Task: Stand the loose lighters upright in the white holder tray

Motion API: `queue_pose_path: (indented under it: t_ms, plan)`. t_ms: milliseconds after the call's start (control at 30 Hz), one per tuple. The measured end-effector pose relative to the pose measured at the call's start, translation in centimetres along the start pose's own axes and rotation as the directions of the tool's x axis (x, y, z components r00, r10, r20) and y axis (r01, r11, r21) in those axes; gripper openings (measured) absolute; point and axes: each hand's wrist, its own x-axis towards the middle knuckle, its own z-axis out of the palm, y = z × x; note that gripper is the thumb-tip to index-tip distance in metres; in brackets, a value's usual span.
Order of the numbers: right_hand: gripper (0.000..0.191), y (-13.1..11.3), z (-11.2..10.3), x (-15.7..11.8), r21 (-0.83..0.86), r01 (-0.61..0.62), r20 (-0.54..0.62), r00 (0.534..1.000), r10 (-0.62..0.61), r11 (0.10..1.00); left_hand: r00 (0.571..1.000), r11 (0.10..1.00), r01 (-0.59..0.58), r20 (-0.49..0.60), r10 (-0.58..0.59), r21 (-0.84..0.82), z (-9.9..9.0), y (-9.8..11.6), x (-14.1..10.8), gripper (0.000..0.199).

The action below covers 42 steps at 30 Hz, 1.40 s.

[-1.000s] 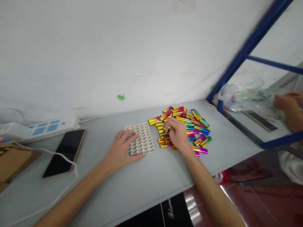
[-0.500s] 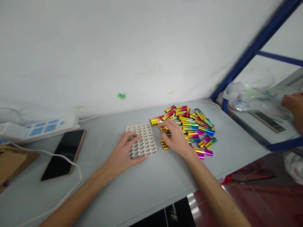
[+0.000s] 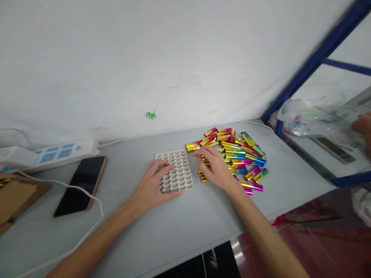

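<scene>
- Far left of the tray: power strip (image 3: 65, 152) and dark phone (image 3: 84, 175), with a looping white cable (image 3: 100, 208) limiting sideways room.
- At the tray's left side: left hand (image 3: 146, 186), fingers spread and arched over the cells, thumb along the near edge.
- Landmark: pale honeycomb tray (image 3: 182, 170), flat on the grey table (image 3: 185, 227); no shiny piece visible in exposed cells; cells beneath the fingers hidden. Stage judged early.
- Nearer than the tray: tabletop reaching to the front edge, with room for sliding.
- Just right of the tray: right hand (image 3: 213, 166), fingers curled, thumb near index; cannot tell whether pinching anything.
- Farther right of the tray: shiny pieces (image 3: 239, 155), loosely heaped, not yet sorted, apart from the front edge.
- Beyond, rightmost: blue frame (image 3: 304, 75), bounding rightward reach.
</scene>
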Motion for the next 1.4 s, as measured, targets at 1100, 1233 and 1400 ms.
queue_pose_path:
  t_ms: [1100,1233,1400]
  plan:
    - [0.047,0.9,-0.5,0.4,-0.009,-0.020,-0.140,0.990,0.018,1.000,0.974,0.972,-0.082,-0.190,0.125,0.220,-1.3,0.9,0.7,0.070]
    - [0.047,0.8,-0.5,0.4,0.012,-0.012,-0.102,0.995,0.013,1.000,0.973,0.973,-0.082,-0.193,0.125,0.216,-1.2,0.7,0.7,0.071]
    - [0.047,0.9,-0.5,0.5,0.035,-0.010,-0.119,0.993,0.014,0.999,0.977,0.982,-0.083,-0.183,0.114,0.171,-1.1,0.8,0.7,0.069]
